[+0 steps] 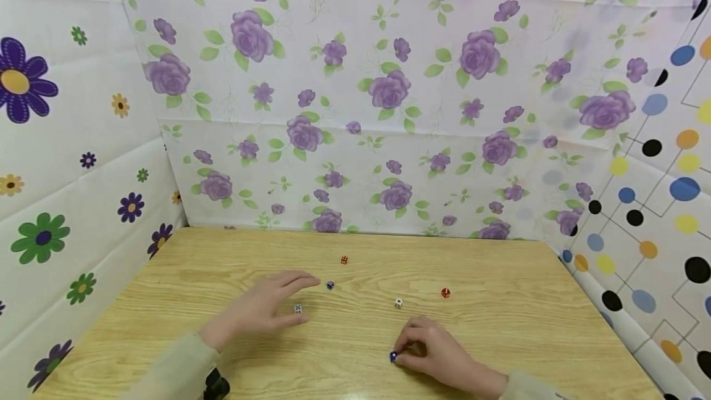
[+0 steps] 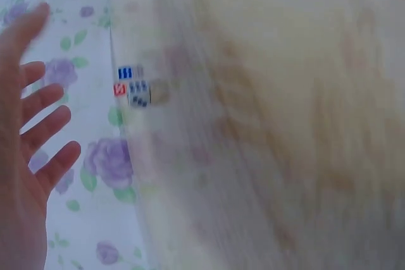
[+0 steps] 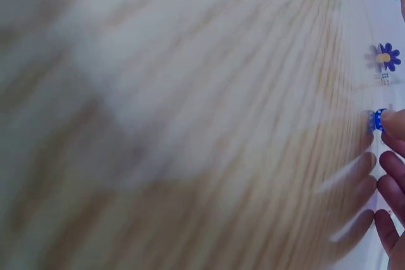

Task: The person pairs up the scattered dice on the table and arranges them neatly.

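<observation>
At the front of the wooden table [image 1: 344,338], my right hand [image 1: 439,354] pinches a blue die [image 1: 393,357] between thumb and fingertips. The right wrist view shows the same blue die [image 3: 380,119] at the thumb, just at the tabletop. My left hand [image 1: 258,307] hovers with its fingers extended and thumb apart, holding nothing. Between its thumb and fingers, a white die [image 1: 298,308] is seen on the table. Just beyond those fingertips lies another blue die [image 1: 330,285]. In the left wrist view, the left hand [image 2: 31,124] is apart from the white die [image 2: 139,94].
A red die [image 1: 344,260] lies toward the back of the table. Farther right are a second white die [image 1: 399,303] and a second red die [image 1: 445,292]. A flowered cloth wall [image 1: 355,97] rises behind the table, with patterned cloths on both sides.
</observation>
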`<state>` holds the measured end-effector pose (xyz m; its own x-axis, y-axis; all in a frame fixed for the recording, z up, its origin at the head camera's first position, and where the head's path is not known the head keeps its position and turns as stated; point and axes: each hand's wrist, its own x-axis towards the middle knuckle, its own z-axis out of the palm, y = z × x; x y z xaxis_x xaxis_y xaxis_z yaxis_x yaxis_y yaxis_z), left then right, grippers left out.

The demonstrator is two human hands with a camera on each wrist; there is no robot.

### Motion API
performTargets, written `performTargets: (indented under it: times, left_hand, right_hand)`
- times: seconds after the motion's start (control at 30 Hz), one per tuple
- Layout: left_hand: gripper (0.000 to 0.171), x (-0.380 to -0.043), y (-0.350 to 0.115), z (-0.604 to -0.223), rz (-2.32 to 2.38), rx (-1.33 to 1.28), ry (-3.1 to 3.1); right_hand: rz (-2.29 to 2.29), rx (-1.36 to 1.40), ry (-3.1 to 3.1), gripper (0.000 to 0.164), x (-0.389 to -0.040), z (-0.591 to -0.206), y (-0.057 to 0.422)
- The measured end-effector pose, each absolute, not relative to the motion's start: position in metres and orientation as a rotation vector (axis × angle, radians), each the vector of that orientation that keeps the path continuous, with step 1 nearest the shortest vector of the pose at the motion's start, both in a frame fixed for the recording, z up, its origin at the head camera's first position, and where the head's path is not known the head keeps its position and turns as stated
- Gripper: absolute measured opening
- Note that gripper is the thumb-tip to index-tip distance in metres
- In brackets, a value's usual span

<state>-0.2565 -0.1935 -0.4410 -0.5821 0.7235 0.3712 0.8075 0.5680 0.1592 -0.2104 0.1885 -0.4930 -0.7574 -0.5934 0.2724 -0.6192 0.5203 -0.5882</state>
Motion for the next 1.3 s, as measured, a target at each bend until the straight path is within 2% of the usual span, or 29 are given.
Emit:
performTargets:
  times: [0.33,0.73,1.3]
  left_hand:
    - [0.045,-0.239,-0.165,-0.448,-0.464,-1.300,-2.589]
    - [0.030,-0.222,-0.129,-0.455,-1.048,-1.228,-2.799]
    - [0.022,-0.214,-0.092,-0.475,-1.459,-1.122,-2.747]
  right_hand:
    - [1.049,0.887,-2.789,0.008,-0.204,-0.493,0.178]
    - [1.052,0.832,-2.820,0.007,-0.202,-0.492,0.171]
    - [1.049,0.809,-2.808,0.007,-0.200,-0.492,0.165]
